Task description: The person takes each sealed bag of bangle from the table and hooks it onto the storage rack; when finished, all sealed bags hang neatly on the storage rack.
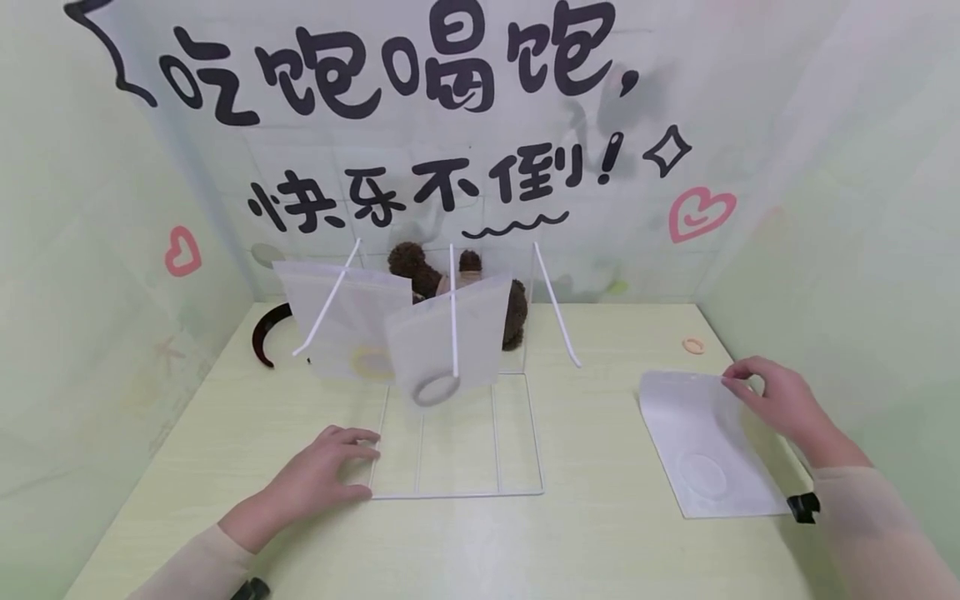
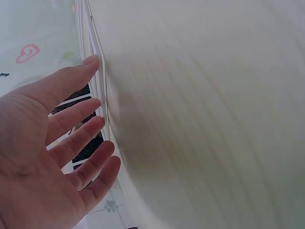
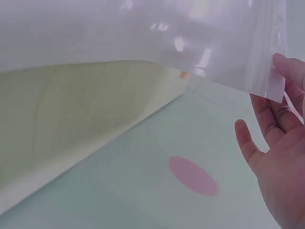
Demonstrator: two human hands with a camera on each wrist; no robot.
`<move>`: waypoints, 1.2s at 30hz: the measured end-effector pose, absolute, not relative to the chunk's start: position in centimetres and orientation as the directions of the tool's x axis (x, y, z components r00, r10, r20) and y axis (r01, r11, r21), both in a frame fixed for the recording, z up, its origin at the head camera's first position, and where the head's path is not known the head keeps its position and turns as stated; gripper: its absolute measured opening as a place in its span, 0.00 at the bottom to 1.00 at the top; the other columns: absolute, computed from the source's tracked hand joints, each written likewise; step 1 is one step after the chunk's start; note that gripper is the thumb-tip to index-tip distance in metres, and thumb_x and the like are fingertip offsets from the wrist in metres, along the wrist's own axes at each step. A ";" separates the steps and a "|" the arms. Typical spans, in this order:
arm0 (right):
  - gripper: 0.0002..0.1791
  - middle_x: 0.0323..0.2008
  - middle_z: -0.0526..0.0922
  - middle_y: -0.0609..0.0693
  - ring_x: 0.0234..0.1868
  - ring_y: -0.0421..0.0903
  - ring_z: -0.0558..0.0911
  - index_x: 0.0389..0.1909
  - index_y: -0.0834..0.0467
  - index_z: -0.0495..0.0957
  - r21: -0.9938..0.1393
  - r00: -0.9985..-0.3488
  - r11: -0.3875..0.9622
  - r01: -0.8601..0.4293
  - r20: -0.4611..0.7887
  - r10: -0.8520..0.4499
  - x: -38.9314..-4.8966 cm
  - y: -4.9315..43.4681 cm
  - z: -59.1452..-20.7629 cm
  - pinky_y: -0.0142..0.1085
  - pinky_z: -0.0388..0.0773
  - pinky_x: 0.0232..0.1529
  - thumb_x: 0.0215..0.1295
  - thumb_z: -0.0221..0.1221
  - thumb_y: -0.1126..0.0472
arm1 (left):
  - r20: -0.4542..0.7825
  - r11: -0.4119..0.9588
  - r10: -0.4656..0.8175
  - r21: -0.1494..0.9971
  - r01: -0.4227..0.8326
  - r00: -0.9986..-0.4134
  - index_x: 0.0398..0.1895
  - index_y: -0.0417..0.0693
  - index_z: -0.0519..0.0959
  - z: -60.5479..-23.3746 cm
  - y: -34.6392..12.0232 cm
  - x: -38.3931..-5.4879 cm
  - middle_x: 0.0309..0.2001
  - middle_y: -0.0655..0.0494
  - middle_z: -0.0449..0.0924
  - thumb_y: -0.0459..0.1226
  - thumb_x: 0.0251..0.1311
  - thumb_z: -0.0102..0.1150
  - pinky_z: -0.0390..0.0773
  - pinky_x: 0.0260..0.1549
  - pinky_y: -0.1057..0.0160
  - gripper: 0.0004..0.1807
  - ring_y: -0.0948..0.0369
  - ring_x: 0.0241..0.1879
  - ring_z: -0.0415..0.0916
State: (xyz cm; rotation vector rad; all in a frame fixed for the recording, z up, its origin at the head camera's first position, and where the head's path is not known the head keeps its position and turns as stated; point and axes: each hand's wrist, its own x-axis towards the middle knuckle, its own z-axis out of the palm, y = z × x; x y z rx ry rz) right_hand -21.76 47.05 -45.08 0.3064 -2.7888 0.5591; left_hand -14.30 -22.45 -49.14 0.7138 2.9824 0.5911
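Observation:
A white wire display rack (image 1: 459,497) stands mid-table, with three long hooks rising over its base. From the hooks hang two frosted plastic bags: one (image 1: 345,321) shows a yellow ring through it, the other (image 1: 457,342) a grey ring. My left hand (image 1: 318,471) rests at the left side of the rack's base, fingers spread and their tips at the wire; the left wrist view shows the palm holding nothing. My right hand (image 1: 780,408) pinches the top corner of a third frosted bag (image 3: 228,52), which has a pale round ring inside. Its upper part is lifted and its lower end is near the tabletop.
Behind the rack sits a brown plush toy (image 1: 517,312), partly hidden by the bags. A dark curved hairband-like piece (image 1: 264,333) lies back left. One small orange ring (image 1: 693,345) lies back right. Printed walls (image 1: 832,242) enclose the table (image 1: 600,533) on three sides.

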 end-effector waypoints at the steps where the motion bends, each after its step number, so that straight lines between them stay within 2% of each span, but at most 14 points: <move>1: 0.07 0.39 0.88 0.54 0.39 0.38 0.78 0.42 0.57 0.84 -0.343 -0.930 0.897 -0.279 0.330 -0.163 -21.5 46.8 -44.8 0.23 0.69 0.36 0.68 0.68 0.59 | 0.068 0.824 0.440 0.365 0.433 -0.895 0.52 0.52 0.87 -49.2 -22.5 -14.3 0.64 0.58 0.80 0.45 0.46 0.81 0.82 0.58 0.47 0.26 0.52 0.62 0.74; 5: 0.05 0.37 0.86 0.49 0.37 0.26 0.72 0.40 0.55 0.84 -0.321 -0.883 0.874 -0.364 0.417 -0.215 -20.7 45.7 -43.7 0.21 0.68 0.34 0.65 0.69 0.64 | 0.059 0.826 0.439 0.366 0.429 -0.897 0.53 0.53 0.87 -49.3 -22.5 -14.3 0.65 0.59 0.80 0.46 0.47 0.80 0.81 0.59 0.46 0.27 0.52 0.62 0.74; 13: 0.13 0.35 0.84 0.43 0.40 0.22 0.73 0.38 0.52 0.85 -0.325 -0.807 0.823 -0.466 0.538 -0.245 -19.6 43.0 -41.7 0.17 0.67 0.39 0.57 0.71 0.72 | 0.077 0.821 0.448 0.359 0.444 -0.891 0.52 0.54 0.87 -49.4 -22.8 -14.3 0.64 0.59 0.80 0.45 0.47 0.80 0.82 0.56 0.46 0.26 0.51 0.61 0.75; 20: 0.17 0.35 0.84 0.41 0.42 0.23 0.76 0.38 0.53 0.86 -0.375 -0.769 0.766 -0.522 0.595 -0.232 -18.6 40.8 -39.7 0.13 0.65 0.45 0.53 0.71 0.76 | 0.074 0.823 0.450 0.354 0.445 -0.890 0.53 0.53 0.87 -49.6 -22.8 -14.3 0.65 0.59 0.80 0.46 0.48 0.80 0.82 0.58 0.47 0.27 0.52 0.62 0.74; 26: 0.20 0.37 0.84 0.40 0.45 0.25 0.78 0.39 0.54 0.86 -0.398 -0.738 0.704 -0.589 0.619 -0.268 -17.8 39.6 -37.8 0.14 0.68 0.50 0.50 0.70 0.80 | 0.066 0.829 0.437 0.357 0.430 -0.897 0.53 0.52 0.87 -49.3 -22.6 -14.2 0.65 0.58 0.80 0.46 0.47 0.80 0.82 0.58 0.46 0.27 0.52 0.62 0.74; 33: 0.24 0.36 0.84 0.45 0.44 0.31 0.80 0.37 0.61 0.85 -0.374 -0.651 0.595 -0.711 0.671 -0.356 -16.8 37.1 -35.0 0.18 0.72 0.53 0.40 0.68 0.87 | 0.053 0.832 0.432 0.363 0.420 -0.900 0.53 0.52 0.87 -49.3 -22.7 -14.2 0.65 0.58 0.79 0.46 0.47 0.80 0.81 0.59 0.46 0.27 0.52 0.62 0.74; 36: 0.21 0.36 0.84 0.48 0.45 0.33 0.80 0.36 0.64 0.84 -0.370 -0.609 0.530 -0.763 0.686 -0.397 -16.3 35.9 -33.7 0.21 0.73 0.55 0.42 0.67 0.87 | 0.055 0.829 0.433 0.368 0.422 -0.900 0.54 0.52 0.87 -49.3 -22.6 -14.2 0.65 0.59 0.79 0.46 0.48 0.80 0.81 0.59 0.46 0.27 0.52 0.63 0.74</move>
